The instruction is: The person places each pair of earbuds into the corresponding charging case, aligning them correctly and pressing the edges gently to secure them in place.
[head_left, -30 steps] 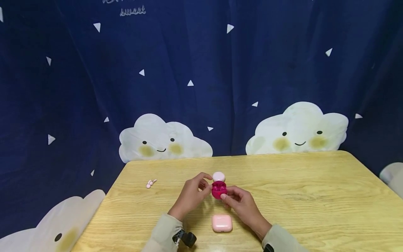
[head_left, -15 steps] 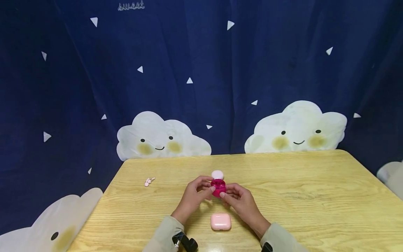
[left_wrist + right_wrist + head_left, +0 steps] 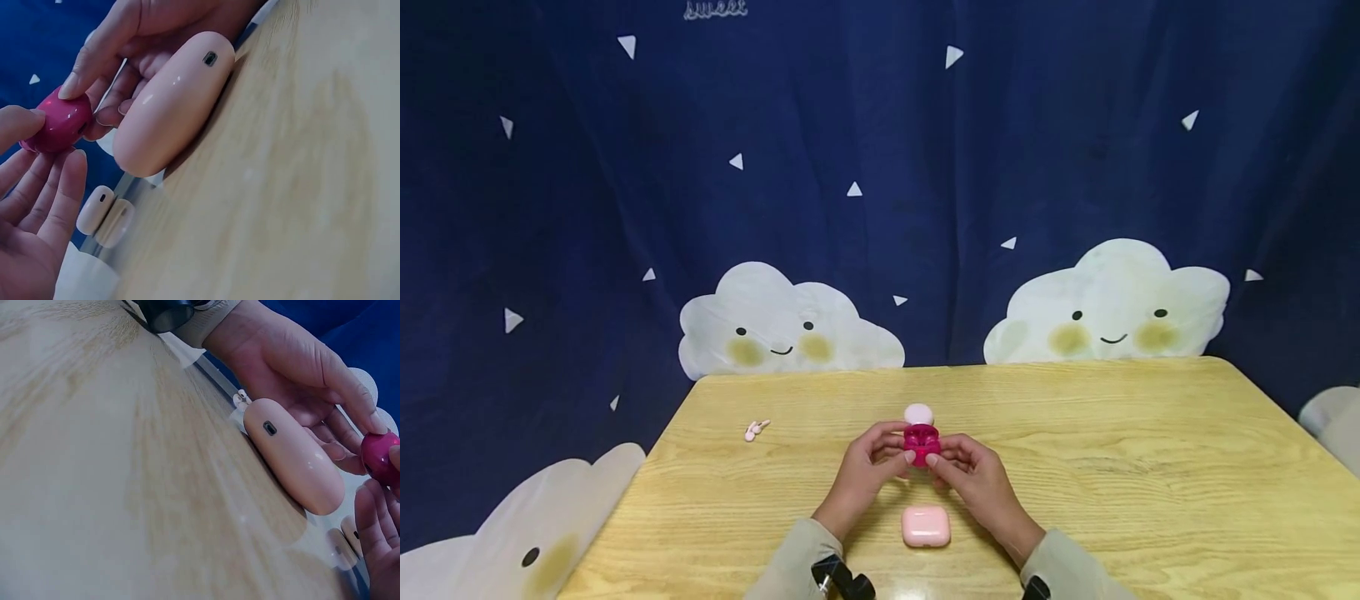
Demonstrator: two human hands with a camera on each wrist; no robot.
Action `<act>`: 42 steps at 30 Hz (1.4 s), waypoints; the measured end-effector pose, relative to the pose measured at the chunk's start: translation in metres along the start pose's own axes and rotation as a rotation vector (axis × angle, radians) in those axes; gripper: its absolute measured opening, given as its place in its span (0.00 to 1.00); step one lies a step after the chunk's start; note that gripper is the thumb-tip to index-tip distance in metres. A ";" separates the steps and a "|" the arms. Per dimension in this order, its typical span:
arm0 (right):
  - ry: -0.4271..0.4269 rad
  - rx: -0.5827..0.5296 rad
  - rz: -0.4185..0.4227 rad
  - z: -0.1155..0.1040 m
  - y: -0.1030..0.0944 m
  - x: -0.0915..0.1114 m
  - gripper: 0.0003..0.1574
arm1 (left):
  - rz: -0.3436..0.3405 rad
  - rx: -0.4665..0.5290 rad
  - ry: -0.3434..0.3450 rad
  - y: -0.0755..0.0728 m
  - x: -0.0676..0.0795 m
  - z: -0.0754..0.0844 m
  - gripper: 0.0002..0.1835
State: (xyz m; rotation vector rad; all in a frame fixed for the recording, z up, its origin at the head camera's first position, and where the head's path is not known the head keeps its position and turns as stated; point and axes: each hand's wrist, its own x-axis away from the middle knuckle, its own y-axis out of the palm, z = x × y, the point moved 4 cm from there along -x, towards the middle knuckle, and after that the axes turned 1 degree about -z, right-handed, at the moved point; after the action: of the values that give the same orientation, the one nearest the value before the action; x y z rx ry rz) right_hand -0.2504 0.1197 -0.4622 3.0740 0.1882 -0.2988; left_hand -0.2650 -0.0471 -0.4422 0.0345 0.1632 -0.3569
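A magenta earbud case [image 3: 921, 457] is held up off the table between both hands, its lid raised and earbud-shaped forms showing inside in the head view. My left hand [image 3: 857, 477] grips its left side, thumb on the front. From the right, my right hand [image 3: 988, 485] holds it too, its thumb [image 3: 359, 403] on the front face. The left wrist view shows the rounded magenta underside [image 3: 65, 122] between the two hands' fingers. Just behind, a pale pink round case [image 3: 919, 413] rests on the table.
A glossy pink earbud case [image 3: 926, 527] lies shut on the wooden table [image 3: 1112, 483], between the forearms. To the far left are small pale pink earbuds [image 3: 754, 430]. A dark blue curtain [image 3: 895, 125] with clouds hangs behind the table's back edge.
My left hand has moved in from beside the magenta case, and its thumb now presses the front. The right hand keeps its grip. Both table cases and the loose earbuds stay put.
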 end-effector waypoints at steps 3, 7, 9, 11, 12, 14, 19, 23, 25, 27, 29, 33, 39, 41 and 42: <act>0.003 0.000 0.000 0.001 0.000 -0.001 0.18 | 0.009 0.010 0.010 -0.002 -0.002 -0.012 0.23; 0.015 -0.002 0.009 0.002 0.000 -0.001 0.17 | 0.012 0.036 0.020 -0.001 0.000 -0.012 0.23; 0.026 -0.002 0.019 0.003 0.000 0.000 0.17 | 0.012 0.044 0.022 0.000 0.002 -0.006 0.23; 0.032 -0.009 0.026 0.004 -0.001 0.001 0.18 | 0.017 0.042 0.012 0.002 0.005 -0.001 0.23; 0.037 -0.012 0.030 0.004 -0.001 0.002 0.18 | 0.021 0.038 0.010 0.003 0.006 0.000 0.22; 0.043 -0.025 0.030 0.005 -0.002 0.003 0.20 | 0.028 0.035 0.005 0.004 0.007 0.000 0.22; 0.056 -0.028 0.004 0.002 -0.004 0.003 0.28 | 0.046 0.041 -0.013 0.003 0.006 -0.009 0.22; 0.049 -0.021 -0.026 -0.007 -0.003 0.005 0.30 | 0.051 0.029 0.002 0.001 0.003 -0.019 0.24; 0.045 -0.019 -0.037 -0.013 -0.001 0.006 0.30 | 0.049 0.022 0.014 0.000 0.003 -0.021 0.25; 0.042 -0.013 -0.048 -0.018 0.000 0.007 0.29 | 0.044 0.018 0.023 -0.001 0.002 -0.022 0.27; 0.039 0.001 -0.055 -0.021 0.002 0.008 0.28 | 0.044 0.015 0.029 -0.001 0.002 -0.021 0.27; 0.029 0.036 -0.055 -0.024 0.004 0.008 0.27 | 0.039 0.021 0.026 -0.001 0.002 -0.018 0.26; 0.031 0.039 -0.049 -0.022 0.004 0.006 0.26 | 0.022 0.026 0.015 0.001 0.007 -0.004 0.25; 0.031 0.033 -0.050 -0.022 0.004 0.006 0.26 | 0.016 0.015 0.007 0.002 0.008 -0.001 0.24; 0.031 0.032 -0.049 -0.022 0.004 0.006 0.26 | 0.012 0.011 0.004 0.002 0.008 0.000 0.24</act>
State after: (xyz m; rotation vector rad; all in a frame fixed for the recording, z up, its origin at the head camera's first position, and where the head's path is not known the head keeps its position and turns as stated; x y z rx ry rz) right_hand -0.2399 0.1178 -0.4413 3.1111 0.2627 -0.2586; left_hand -0.2567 -0.0480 -0.4432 0.0467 0.1650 -0.3454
